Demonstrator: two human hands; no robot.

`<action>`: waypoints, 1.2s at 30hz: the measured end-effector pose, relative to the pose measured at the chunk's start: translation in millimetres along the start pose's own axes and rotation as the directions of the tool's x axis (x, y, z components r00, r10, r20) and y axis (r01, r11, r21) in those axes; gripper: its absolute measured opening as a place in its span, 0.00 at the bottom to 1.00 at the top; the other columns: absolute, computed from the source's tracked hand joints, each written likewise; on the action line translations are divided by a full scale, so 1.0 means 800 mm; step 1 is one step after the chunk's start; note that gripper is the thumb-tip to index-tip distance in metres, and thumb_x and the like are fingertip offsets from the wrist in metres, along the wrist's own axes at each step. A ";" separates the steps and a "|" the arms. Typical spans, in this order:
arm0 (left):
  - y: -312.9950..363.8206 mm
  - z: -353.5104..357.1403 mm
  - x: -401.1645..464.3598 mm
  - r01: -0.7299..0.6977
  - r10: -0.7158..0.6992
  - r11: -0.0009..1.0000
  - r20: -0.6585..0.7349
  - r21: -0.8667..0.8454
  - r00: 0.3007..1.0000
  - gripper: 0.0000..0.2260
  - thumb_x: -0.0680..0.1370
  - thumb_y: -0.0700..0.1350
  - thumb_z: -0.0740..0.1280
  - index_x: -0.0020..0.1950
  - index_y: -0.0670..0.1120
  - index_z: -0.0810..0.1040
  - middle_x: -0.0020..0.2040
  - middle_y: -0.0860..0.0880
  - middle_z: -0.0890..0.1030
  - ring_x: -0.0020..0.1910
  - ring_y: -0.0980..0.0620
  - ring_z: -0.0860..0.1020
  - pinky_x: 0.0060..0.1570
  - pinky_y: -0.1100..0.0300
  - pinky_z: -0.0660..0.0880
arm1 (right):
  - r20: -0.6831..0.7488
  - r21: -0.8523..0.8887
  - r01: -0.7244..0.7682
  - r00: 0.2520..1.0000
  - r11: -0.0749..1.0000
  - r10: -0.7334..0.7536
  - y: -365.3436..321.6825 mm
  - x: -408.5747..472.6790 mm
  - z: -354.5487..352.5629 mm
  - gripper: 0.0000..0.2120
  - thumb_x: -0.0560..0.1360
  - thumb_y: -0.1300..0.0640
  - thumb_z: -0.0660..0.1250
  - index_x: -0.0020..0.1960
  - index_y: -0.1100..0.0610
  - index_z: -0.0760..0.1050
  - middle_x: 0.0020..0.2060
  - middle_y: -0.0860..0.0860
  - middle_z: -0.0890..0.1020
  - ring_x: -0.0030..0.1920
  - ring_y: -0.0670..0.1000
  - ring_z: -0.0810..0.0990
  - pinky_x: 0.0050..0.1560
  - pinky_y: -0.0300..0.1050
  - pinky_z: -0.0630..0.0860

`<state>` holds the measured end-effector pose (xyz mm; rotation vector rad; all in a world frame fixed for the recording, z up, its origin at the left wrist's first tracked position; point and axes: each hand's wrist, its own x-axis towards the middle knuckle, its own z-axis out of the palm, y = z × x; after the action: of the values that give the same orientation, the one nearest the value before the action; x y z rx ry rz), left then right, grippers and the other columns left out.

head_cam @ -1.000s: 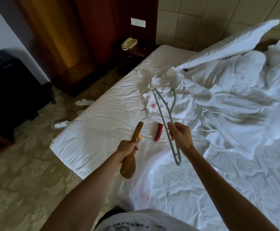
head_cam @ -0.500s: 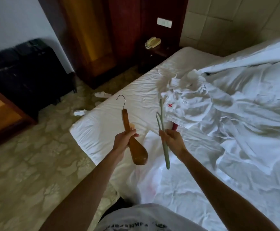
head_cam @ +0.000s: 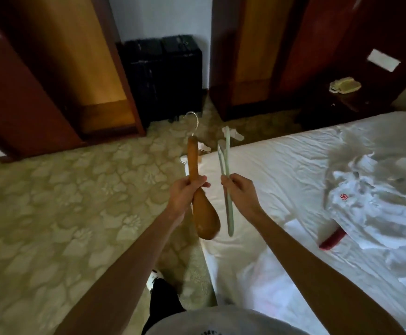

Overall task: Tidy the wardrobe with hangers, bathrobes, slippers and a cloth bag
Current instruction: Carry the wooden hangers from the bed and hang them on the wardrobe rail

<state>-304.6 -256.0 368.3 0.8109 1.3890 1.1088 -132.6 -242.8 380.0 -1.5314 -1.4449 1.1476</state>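
Note:
My left hand [head_cam: 185,193] grips a brown wooden hanger [head_cam: 200,201] seen edge-on, its metal hook pointing up and away. Beside it, my right hand [head_cam: 241,193] grips a pale green plastic hanger [head_cam: 227,184], also edge-on and upright. Both are held over the bed's corner. A white bathrobe [head_cam: 376,206] with a red emblem lies crumpled on the bed at the right, a dark red hanger [head_cam: 331,239] poking out from under it. White slippers [head_cam: 233,134] lie on the carpet beyond the hangers. The open wooden wardrobe [head_cam: 95,97] stands at the upper left.
A black suitcase [head_cam: 163,76] stands against the wall between the wardrobe and a second wooden cabinet [head_cam: 257,56]. A telephone [head_cam: 344,84] sits on a dark bedside table at upper right. The white bed [head_cam: 281,170] fills the right side; patterned carpet [head_cam: 52,201] spreads to the left.
The view has swung left from the bed toward the wardrobe and suitcase. Both hands keep their hangers, and the green hanger has turned edge-on and upright.

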 end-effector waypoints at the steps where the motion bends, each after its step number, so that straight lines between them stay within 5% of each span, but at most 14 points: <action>1: 0.007 -0.025 0.007 -0.001 0.001 1.000 -0.023 -0.018 1.000 0.12 0.78 0.49 0.73 0.50 0.40 0.85 0.41 0.50 0.87 0.40 0.51 0.78 0.41 0.59 0.76 | 0.036 -0.005 0.010 0.999 1.000 -0.010 -0.013 0.015 0.028 0.14 0.80 0.50 0.66 0.46 0.61 0.80 0.36 0.55 0.81 0.34 0.47 0.77 0.38 0.39 0.76; 6: 0.060 -0.172 0.055 -0.027 0.027 1.000 -0.125 0.007 0.992 0.11 0.79 0.47 0.72 0.50 0.38 0.86 0.42 0.42 0.84 0.38 0.48 0.78 0.34 0.64 0.76 | 0.177 0.030 0.096 0.979 0.995 -0.099 -0.094 0.096 0.172 0.12 0.80 0.49 0.67 0.44 0.57 0.80 0.35 0.50 0.81 0.36 0.45 0.77 0.40 0.42 0.76; 9: 0.094 -0.268 0.092 -0.071 0.080 0.995 -0.155 0.065 0.985 0.13 0.77 0.53 0.72 0.47 0.43 0.87 0.47 0.36 0.84 0.40 0.47 0.79 0.43 0.53 0.76 | 0.240 0.053 0.127 0.961 0.990 -0.136 -0.145 0.138 0.258 0.15 0.79 0.48 0.67 0.40 0.56 0.77 0.32 0.50 0.78 0.34 0.45 0.75 0.39 0.42 0.73; 12: 0.132 -0.354 0.132 -0.113 0.124 0.992 -0.230 0.063 0.965 0.11 0.76 0.54 0.73 0.44 0.47 0.87 0.48 0.39 0.85 0.41 0.47 0.79 0.47 0.49 0.77 | 0.296 0.067 0.179 0.936 0.982 -0.190 -0.192 0.179 0.337 0.17 0.79 0.47 0.67 0.43 0.62 0.78 0.36 0.61 0.79 0.35 0.49 0.75 0.39 0.45 0.73; 17: 0.177 -0.451 0.193 -0.128 0.138 0.990 -0.309 0.053 0.941 0.08 0.75 0.54 0.74 0.41 0.52 0.87 0.50 0.36 0.84 0.41 0.45 0.78 0.45 0.48 0.75 | 0.319 0.111 0.200 0.920 0.973 -0.225 -0.249 0.239 0.434 0.18 0.80 0.50 0.67 0.42 0.64 0.76 0.31 0.52 0.75 0.33 0.46 0.72 0.32 0.34 0.68; 21: 0.202 -0.510 0.264 -0.123 0.120 0.992 -0.330 0.010 0.937 0.09 0.77 0.51 0.73 0.46 0.45 0.86 0.44 0.44 0.86 0.39 0.49 0.77 0.42 0.54 0.75 | 0.368 0.094 0.222 0.898 0.970 -0.241 -0.274 0.306 0.497 0.17 0.80 0.48 0.67 0.45 0.63 0.78 0.35 0.57 0.76 0.34 0.48 0.72 0.35 0.41 0.70; 28: 0.253 -0.613 0.454 -0.127 0.131 0.991 -0.328 0.034 0.936 0.10 0.77 0.53 0.73 0.46 0.47 0.87 0.42 0.44 0.86 0.39 0.51 0.79 0.43 0.54 0.75 | 0.348 0.099 0.280 0.889 0.955 -0.297 -0.325 0.500 0.622 0.15 0.79 0.46 0.66 0.44 0.57 0.78 0.36 0.60 0.78 0.35 0.49 0.76 0.37 0.44 0.73; 32: 0.329 -0.678 0.578 -0.155 0.151 0.988 -0.349 0.016 0.925 0.10 0.78 0.48 0.72 0.49 0.41 0.86 0.44 0.44 0.87 0.35 0.56 0.80 0.39 0.60 0.76 | 0.356 0.125 0.291 0.879 0.948 -0.317 -0.393 0.636 0.696 0.12 0.79 0.46 0.67 0.41 0.52 0.78 0.33 0.47 0.78 0.33 0.41 0.77 0.36 0.34 0.73; 36: 0.417 -0.748 0.680 -0.194 0.189 0.981 -0.391 0.027 0.901 0.13 0.78 0.49 0.72 0.47 0.39 0.86 0.40 0.44 0.83 0.37 0.49 0.78 0.40 0.56 0.74 | 0.379 0.163 0.351 0.841 0.922 -0.387 -0.478 0.751 0.761 0.14 0.80 0.48 0.66 0.38 0.51 0.75 0.29 0.41 0.74 0.31 0.39 0.73 0.35 0.31 0.70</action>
<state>-1007.6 256.9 457.6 0.7533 1.6558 1.4933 -852.6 352.1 457.2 -0.9204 -1.8397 1.3115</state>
